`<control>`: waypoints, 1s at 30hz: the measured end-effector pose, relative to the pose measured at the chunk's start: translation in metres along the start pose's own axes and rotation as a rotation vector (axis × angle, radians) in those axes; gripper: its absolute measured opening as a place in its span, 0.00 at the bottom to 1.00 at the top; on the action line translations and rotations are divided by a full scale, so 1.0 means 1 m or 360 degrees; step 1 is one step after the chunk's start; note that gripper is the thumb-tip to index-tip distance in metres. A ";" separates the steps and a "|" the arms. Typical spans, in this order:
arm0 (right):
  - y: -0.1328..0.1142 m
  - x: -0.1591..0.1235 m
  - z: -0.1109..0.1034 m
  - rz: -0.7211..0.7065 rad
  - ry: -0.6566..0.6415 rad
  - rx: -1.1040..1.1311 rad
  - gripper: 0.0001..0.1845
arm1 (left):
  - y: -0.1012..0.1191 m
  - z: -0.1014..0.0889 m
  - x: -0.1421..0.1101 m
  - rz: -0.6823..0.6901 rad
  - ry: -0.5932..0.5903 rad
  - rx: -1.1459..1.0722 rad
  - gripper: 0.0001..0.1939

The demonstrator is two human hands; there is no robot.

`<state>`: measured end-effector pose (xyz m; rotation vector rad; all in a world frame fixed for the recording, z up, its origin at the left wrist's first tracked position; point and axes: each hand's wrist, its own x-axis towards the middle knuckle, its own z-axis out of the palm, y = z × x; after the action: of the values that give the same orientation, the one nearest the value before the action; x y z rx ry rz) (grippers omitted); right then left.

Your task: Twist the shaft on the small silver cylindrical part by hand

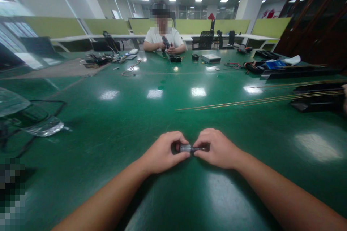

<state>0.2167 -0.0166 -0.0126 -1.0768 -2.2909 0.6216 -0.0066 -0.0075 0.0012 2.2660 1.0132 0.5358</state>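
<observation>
Close in front of me, my left hand (165, 151) and my right hand (218, 148) meet over the green table (114, 137). A small silver metal cylinder (185, 148) lies in the curl of my left hand, gripped between thumb and fingers. From its right end a thin dark shaft (195, 149) runs toward my right hand, whose thumb and fingertips close around it. Cylinder and shaft lie in one line, roughly level. My fingers hide part of both, so I cannot tell exactly what the piece is.
Thin brass-coloured rods (217, 107) stretch in from the right over a black tray (306, 104). A clear plastic bottle (40, 124) lies left beside a black cable. Across the table a person (162, 41) holds a dark tool. Electronic parts (100, 59) and a grey box (210, 58) sit far back.
</observation>
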 end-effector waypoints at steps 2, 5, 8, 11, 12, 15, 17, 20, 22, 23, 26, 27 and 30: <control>0.000 0.000 0.000 0.0005 -0.0004 -0.0004 0.02 | 0.000 0.000 0.000 0.0003 0.0000 -0.0016 0.08; 0.000 -0.001 -0.001 0.0010 -0.0007 -0.0002 0.02 | 0.001 0.000 0.000 0.0006 0.0006 -0.0030 0.08; 0.000 0.000 -0.002 0.0015 -0.0019 -0.0001 0.03 | 0.002 -0.001 0.000 0.0001 0.0008 -0.0031 0.08; 0.000 0.000 -0.004 0.0023 -0.0031 -0.0005 0.02 | 0.002 -0.001 0.001 0.0002 0.0000 -0.0032 0.07; 0.000 -0.001 -0.005 0.0022 -0.0034 -0.0007 0.02 | 0.002 -0.001 0.001 0.0003 -0.0002 -0.0033 0.07; 0.001 -0.001 -0.006 0.0024 -0.0043 -0.0019 0.02 | 0.002 -0.001 0.001 0.0004 0.0006 -0.0037 0.07; 0.002 -0.001 -0.007 0.0030 -0.0049 -0.0029 0.02 | 0.002 -0.001 0.001 0.0011 0.0014 -0.0038 0.07; 0.002 -0.001 -0.007 0.0040 -0.0056 -0.0032 0.02 | 0.001 -0.001 0.001 0.0022 0.0016 -0.0034 0.07; 0.001 -0.001 -0.008 0.0049 -0.0062 -0.0027 0.02 | 0.001 -0.001 0.001 0.0016 0.0008 -0.0030 0.08; 0.001 -0.001 -0.008 0.0054 -0.0062 -0.0026 0.02 | 0.001 -0.001 0.001 0.0011 0.0004 -0.0028 0.08; 0.001 -0.001 -0.010 0.0063 -0.0067 -0.0035 0.03 | 0.001 -0.001 0.001 0.0005 0.0006 -0.0029 0.08; 0.002 -0.001 -0.010 0.0064 -0.0069 -0.0042 0.03 | 0.001 -0.001 0.001 0.0005 0.0011 -0.0031 0.08; 0.002 -0.001 -0.011 0.0065 -0.0073 -0.0058 0.02 | 0.001 -0.001 0.001 0.0000 0.0011 -0.0031 0.07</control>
<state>0.2256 -0.0145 -0.0062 -1.1403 -2.3329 0.6290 -0.0061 -0.0071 0.0030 2.2488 1.0069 0.5513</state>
